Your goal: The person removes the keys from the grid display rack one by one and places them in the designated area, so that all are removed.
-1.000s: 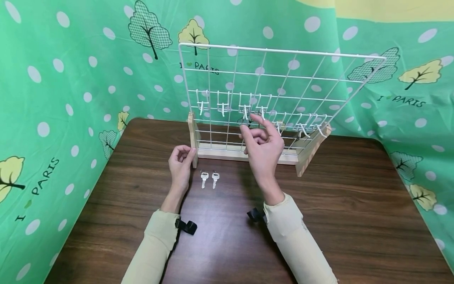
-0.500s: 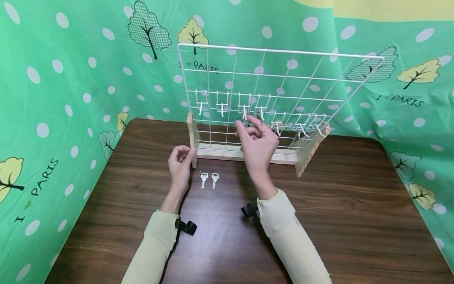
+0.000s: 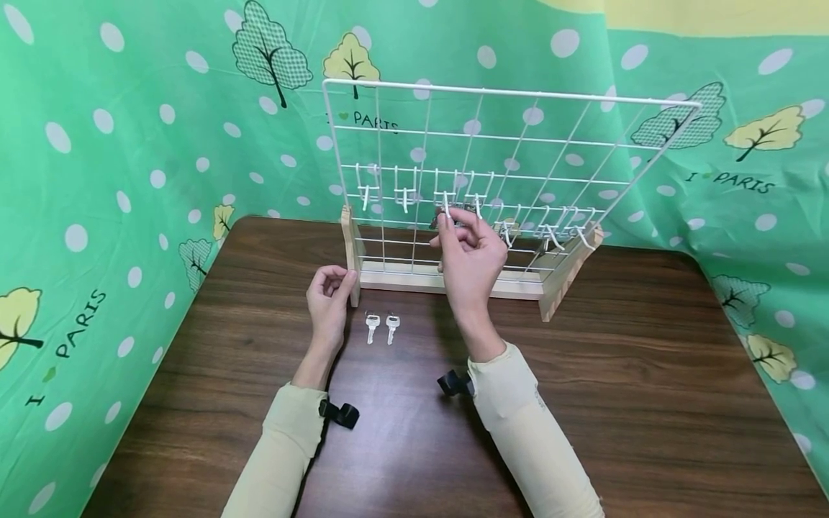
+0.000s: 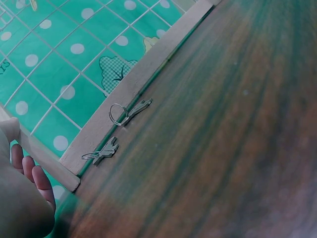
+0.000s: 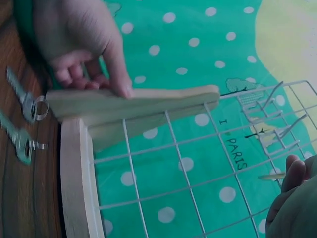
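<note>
Seen from beside the table, the wire grid [image 3: 512, 92] stands upright in a wooden base with a left support [image 3: 350, 241], a right support [image 3: 570, 279] and a crossbar [image 3: 401, 279] between them. Seven white hooks hang on the wires: four in the upper row, three lower down at the right.

The hands are apart. Left hand [image 3: 328, 302]: clamped on the left support near its lower end, thumb against the edge, remaining fingers curled. Right hand [image 3: 476, 266]: raised in front of the grid, thumb and index finger brought together at the third hook [image 3: 446, 204] from the left in the upper row. (A narrow, pale piece [image 5: 271, 176] shows beside these fingertips; I cannot tell what it is, nor whether the fingers pinch it or the hook.)

Two keys, the left key [image 3: 372, 328] and the right key [image 3: 392, 329], lie flat on the brown tabletop [image 3: 648, 374], side by side and apart, just in front of the crossbar. Each carries a thin metal ring [image 4: 118, 114]. Green dotted cloth [image 3: 194, 101] hangs behind.
</note>
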Demonstrator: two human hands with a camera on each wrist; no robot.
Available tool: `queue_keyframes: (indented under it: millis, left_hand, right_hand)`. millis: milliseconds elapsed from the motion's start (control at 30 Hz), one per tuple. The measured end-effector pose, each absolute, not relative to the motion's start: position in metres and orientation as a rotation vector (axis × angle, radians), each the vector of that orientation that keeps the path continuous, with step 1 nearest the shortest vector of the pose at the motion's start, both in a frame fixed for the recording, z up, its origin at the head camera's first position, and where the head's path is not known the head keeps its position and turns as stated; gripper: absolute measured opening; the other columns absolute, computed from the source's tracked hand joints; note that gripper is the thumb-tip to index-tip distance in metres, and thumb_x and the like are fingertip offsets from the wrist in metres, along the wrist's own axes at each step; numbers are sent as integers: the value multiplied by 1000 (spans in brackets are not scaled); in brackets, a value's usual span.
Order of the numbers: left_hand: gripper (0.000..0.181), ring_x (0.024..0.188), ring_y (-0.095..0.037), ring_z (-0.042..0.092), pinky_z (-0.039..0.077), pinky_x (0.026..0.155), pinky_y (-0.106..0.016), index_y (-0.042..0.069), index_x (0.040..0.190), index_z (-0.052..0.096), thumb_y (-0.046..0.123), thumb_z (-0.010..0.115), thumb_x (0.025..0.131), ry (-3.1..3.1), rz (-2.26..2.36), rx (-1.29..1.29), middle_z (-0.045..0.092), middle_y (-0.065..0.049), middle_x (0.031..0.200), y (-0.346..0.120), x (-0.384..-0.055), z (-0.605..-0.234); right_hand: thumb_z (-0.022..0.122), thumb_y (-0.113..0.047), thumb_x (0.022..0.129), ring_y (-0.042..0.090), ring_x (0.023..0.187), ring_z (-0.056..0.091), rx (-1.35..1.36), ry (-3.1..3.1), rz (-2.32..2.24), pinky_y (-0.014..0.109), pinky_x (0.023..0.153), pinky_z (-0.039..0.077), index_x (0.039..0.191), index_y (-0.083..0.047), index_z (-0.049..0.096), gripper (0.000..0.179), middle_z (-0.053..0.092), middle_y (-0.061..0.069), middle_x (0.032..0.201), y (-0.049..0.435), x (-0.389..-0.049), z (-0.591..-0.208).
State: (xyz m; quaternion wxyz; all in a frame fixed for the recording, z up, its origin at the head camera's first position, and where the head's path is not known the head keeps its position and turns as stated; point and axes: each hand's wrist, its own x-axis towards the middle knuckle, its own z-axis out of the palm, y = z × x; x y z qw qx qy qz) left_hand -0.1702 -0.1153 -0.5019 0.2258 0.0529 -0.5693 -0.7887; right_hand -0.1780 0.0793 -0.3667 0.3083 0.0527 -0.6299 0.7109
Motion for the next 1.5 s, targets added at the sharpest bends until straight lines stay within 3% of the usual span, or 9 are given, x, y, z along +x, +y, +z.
queue_keyframes:
  millis: [167, 367, 600, 1300, 1500]
  left_hand:
    - [19, 81, -7, 61, 51, 77, -19, 10, 96, 68, -7, 76, 97, -1569, -2176, 134, 68, 4, 91, -115, -170, -501]
    - [19, 80, -6, 61, 50, 77, -19, 10, 95, 68, -7, 76, 97, -1567, -2171, 136, 67, 4, 91, -115, -170, -501]
    - [20, 81, -6, 61, 50, 77, -19, 12, 95, 68, -7, 76, 97, -1571, -2171, 143, 67, 4, 91, -115, -170, -501]
    - [21, 80, -7, 61, 50, 76, -18, 12, 95, 68, -7, 76, 97, -1565, -2181, 151, 68, 4, 90, -115, -169, -499]
    - [19, 80, -6, 61, 50, 76, -18, 10, 95, 68, -8, 76, 97, -1568, -2177, 149, 68, 5, 90, -114, -168, -497]
  right_hand:
    - [76, 0, 101, 3, 43, 53, 151, -1618, 1977, 18, 40, 41, 106, 11, 76, 12, 69, -7, 65, 80, -176, -366]
    - [77, 1, 99, 3, 47, 56, 174, -1592, 2002, 16, 41, 40, 99, 2, 79, 2, 68, -6, 64, 81, -175, -366]
    - [79, 0, 98, 7, 53, 62, 166, -1580, 1998, 16, 44, 39, 92, -9, 80, 11, 65, -6, 62, 82, -173, -367]
    - [78, 2, 96, 5, 57, 63, 194, -1530, 1987, 15, 47, 35, 91, -9, 82, 12, 68, -7, 65, 86, -163, -363]
    - [80, 2, 93, 3, 55, 51, 191, -1543, 1986, 16, 51, 35, 90, -8, 83, 11, 67, -7, 69, 88, -159, -363]
